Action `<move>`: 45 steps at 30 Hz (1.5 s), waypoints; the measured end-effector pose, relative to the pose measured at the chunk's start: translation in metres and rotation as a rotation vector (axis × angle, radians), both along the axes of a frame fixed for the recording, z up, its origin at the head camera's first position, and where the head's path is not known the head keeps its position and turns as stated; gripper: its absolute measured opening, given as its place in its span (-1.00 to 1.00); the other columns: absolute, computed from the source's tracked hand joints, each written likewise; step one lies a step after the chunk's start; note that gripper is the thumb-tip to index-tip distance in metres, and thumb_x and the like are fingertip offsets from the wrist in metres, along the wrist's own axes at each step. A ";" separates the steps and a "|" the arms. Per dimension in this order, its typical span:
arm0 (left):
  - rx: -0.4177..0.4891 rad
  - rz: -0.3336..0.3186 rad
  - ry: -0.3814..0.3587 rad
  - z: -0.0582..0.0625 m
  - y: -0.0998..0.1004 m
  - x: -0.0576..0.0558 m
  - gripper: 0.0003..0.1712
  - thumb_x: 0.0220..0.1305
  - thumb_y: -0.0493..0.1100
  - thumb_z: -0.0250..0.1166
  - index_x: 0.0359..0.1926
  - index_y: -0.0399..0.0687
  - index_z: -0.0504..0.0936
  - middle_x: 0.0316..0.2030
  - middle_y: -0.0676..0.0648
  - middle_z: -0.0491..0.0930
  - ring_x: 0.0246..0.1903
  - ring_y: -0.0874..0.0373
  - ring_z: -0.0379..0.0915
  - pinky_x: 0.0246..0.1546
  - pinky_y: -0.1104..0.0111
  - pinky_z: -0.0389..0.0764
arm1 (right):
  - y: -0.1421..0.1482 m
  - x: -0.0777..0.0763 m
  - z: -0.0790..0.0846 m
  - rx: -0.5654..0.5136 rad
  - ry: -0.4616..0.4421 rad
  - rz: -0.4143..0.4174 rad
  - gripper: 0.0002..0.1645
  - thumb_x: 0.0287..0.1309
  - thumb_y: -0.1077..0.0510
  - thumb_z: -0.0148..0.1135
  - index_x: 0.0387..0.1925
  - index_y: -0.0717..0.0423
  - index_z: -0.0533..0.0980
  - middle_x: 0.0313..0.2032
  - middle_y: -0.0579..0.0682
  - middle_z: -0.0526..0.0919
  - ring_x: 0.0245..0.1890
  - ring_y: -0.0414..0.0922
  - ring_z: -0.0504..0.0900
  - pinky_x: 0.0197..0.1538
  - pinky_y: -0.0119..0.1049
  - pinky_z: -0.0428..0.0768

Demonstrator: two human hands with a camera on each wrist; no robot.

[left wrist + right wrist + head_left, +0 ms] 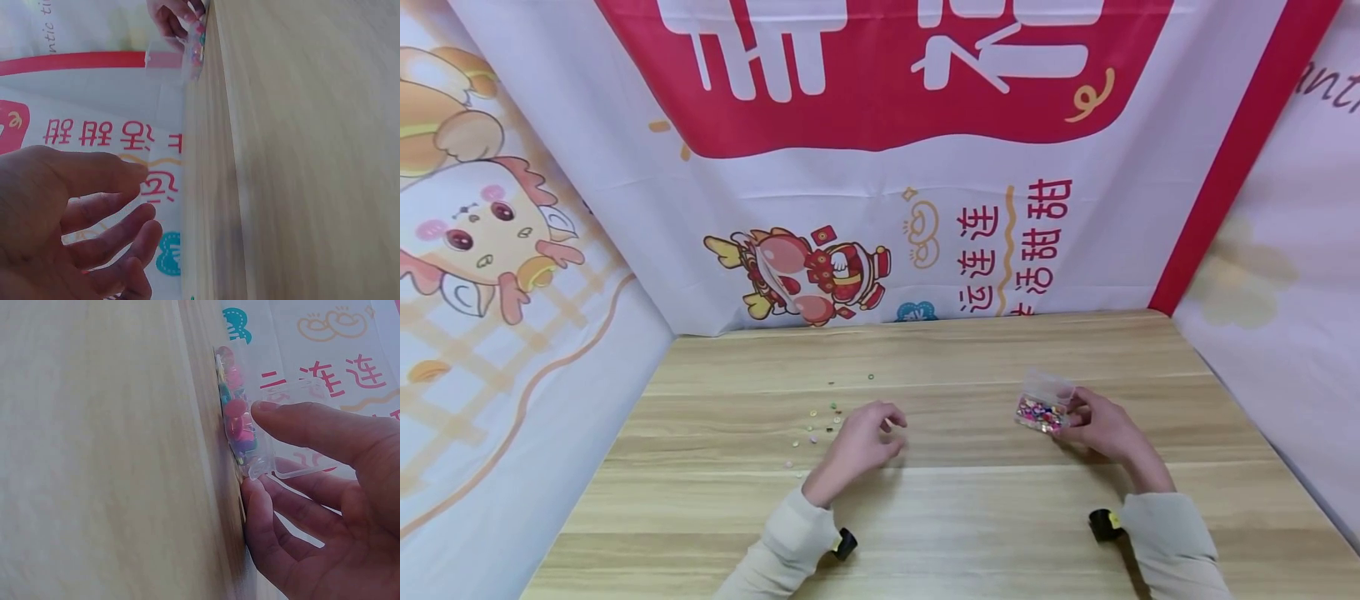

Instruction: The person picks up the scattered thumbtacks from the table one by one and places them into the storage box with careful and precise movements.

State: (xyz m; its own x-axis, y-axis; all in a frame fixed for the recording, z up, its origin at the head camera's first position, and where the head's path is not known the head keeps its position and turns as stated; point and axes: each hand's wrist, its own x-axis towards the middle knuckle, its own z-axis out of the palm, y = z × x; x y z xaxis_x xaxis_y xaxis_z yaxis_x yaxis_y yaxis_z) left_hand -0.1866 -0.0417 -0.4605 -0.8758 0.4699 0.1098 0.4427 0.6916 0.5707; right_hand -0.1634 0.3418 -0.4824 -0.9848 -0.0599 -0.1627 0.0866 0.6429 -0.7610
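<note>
A small clear plastic box (1039, 414) of colourful beads or sequins sits at the right of the table, its transparent lid (1049, 386) raised at the back. My right hand (1099, 423) grips the box's right end, thumb at the near top and fingers lower down; the right wrist view shows pink, teal and purple pieces in the box (236, 415). Left of centre, my left hand (867, 435) hovers over the table with loosely bent fingers and nothing between them. Beside it lie several tiny loose pieces (813, 439), too small to name.
The wood-grain table (955, 525) runs back to a printed cloth (880, 192) hanging behind it. More printed cloth hangs at the left (550, 350) and right (1285, 333) sides. A black device is strapped at each wrist.
</note>
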 end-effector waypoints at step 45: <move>-0.190 0.154 0.158 -0.018 -0.043 -0.004 -0.86 0.06 -0.31 0.35 -0.52 0.00 0.59 -0.52 0.10 0.47 -0.51 0.27 0.33 -0.50 0.48 0.41 | 0.000 0.000 0.001 0.032 0.019 0.007 -0.20 0.01 0.09 0.47 0.21 0.31 0.31 -0.02 0.28 0.55 -0.17 0.02 0.54 -0.35 -0.24 0.57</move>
State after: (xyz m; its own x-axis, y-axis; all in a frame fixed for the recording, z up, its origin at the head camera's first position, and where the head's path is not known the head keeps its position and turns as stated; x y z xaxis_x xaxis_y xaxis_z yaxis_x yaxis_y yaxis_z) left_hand -0.1905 -0.0842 -0.4786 -0.9174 0.3580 0.1737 0.3975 0.8454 0.3567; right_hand -0.1633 0.3413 -0.4817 -0.9873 -0.0615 -0.1462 0.0682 0.6676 -0.7414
